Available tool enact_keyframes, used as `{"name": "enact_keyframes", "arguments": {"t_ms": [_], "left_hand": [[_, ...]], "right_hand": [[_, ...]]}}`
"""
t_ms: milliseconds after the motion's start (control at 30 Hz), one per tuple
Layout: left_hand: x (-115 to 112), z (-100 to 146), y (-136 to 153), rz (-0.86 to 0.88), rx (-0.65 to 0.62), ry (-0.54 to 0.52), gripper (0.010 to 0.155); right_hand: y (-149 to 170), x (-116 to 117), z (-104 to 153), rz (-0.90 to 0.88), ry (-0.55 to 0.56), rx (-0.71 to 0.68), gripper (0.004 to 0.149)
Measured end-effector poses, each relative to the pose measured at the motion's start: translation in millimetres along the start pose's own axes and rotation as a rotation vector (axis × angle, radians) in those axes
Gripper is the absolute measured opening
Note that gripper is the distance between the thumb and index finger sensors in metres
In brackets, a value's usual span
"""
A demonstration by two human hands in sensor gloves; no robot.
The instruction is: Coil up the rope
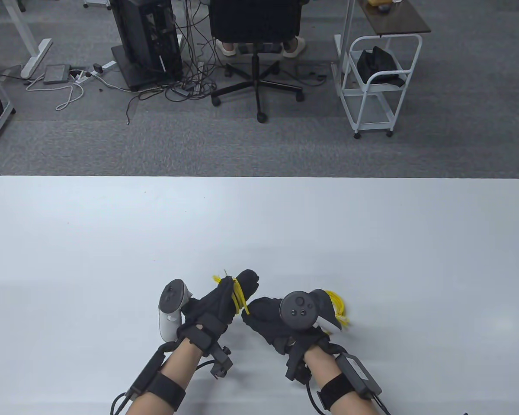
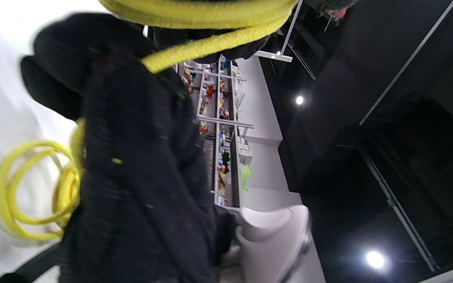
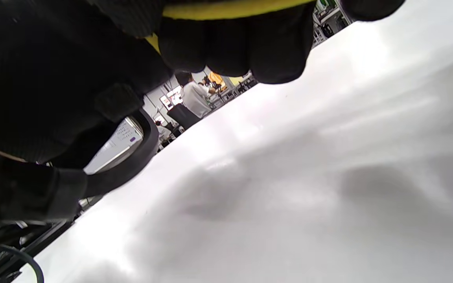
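Grey carpet lies beyond the white surface [image 1: 259,225], with a black office chair [image 1: 255,26], a computer tower [image 1: 145,39] and a white wire cart [image 1: 378,82] along the far side. Both gloved hands work close together near the surface's front edge. The yellow rope [image 1: 240,296] is wound in several turns around the fingers of the left hand [image 1: 218,302], and a short end sticks out at the top of that hand. More loops of the same rope bunch just past the right hand [image 1: 270,322], behind its tracker. In the right wrist view, the right hand's fingers [image 3: 230,47] curl shut over a strand of rope. The left wrist view shows yellow loops hanging beside the dark glove.
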State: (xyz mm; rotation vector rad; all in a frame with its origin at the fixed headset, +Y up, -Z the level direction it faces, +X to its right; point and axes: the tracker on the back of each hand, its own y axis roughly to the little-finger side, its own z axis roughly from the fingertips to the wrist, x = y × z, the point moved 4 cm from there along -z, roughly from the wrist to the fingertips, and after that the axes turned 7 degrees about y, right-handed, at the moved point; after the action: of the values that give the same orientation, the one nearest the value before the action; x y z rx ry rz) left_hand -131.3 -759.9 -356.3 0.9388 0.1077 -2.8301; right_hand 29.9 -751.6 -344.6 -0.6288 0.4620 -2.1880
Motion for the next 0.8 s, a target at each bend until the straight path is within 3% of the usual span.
{"name": "enact_keyframes", "arguments": {"t_ms": [500,800], "left_hand": [[-8.6,-2.0,-8.3,-0.018,-0.047,0.029,0.075],[-15.2,-4.1,-7.3,-0.072,-0.028,0.068,0.072]], "right_hand": [[16.8,6.5,0.4,-0.025,-0.097,0.086,0.050],[22.8,11.4,0.8,-0.111,-0.150,0.119,0.049]]}}
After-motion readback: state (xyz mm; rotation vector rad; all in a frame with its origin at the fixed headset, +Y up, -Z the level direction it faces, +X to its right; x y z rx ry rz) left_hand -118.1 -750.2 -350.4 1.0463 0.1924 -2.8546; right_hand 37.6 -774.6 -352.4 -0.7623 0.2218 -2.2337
